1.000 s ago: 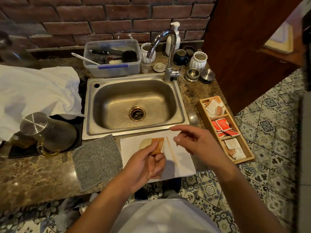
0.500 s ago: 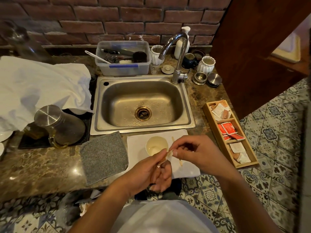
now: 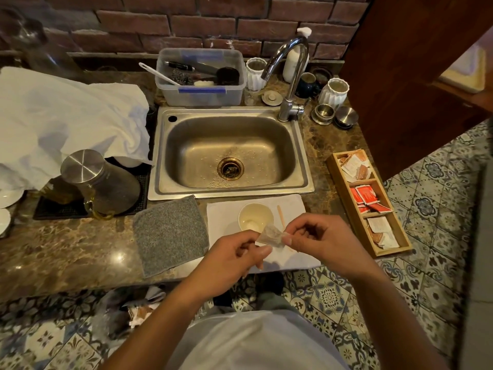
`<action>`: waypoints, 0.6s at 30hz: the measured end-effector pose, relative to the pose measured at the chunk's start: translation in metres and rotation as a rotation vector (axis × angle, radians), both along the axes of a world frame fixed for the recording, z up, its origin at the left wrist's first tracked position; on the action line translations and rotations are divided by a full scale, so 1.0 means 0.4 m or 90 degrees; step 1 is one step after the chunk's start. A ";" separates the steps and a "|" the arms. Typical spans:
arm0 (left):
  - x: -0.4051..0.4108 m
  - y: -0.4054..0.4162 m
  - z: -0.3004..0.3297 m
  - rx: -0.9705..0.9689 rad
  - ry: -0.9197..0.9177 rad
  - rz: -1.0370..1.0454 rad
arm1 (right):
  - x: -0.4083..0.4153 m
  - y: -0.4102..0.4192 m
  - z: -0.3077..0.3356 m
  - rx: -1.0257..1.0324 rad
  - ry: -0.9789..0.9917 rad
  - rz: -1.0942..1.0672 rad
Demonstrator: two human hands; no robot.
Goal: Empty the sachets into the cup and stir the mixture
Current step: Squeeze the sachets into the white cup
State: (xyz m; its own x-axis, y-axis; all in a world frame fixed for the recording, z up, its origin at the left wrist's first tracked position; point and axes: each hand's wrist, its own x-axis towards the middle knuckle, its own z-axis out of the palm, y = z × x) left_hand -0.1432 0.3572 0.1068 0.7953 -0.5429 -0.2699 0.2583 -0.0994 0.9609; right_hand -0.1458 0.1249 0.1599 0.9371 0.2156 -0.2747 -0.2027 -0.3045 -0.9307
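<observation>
Head view. Both hands pinch one small crumpled paper sachet (image 3: 270, 236) just above the near rim of the cream paper cup (image 3: 255, 218): left hand (image 3: 234, 259) grip at its left corner, right hand (image 3: 318, 240) grip at its right. Cup stands on white mat (image 3: 290, 206) on brown marble tabletop (image 3: 66, 252); white powder inside. Thin wooden stirrer (image 3: 280, 216) lies just right of cup. Grey cloth (image 3: 170, 235) left, steel sink (image 3: 229, 153) behind, wooden sachet tray (image 3: 344, 188) right.
</observation>
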 end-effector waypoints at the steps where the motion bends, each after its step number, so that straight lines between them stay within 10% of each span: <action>1: 0.000 -0.011 -0.005 0.009 -0.003 0.009 | 0.002 -0.006 -0.010 -0.002 0.018 0.006; 18: 0.019 -0.128 -0.044 0.016 -0.032 0.226 | 0.091 -0.064 -0.117 -0.018 0.053 0.178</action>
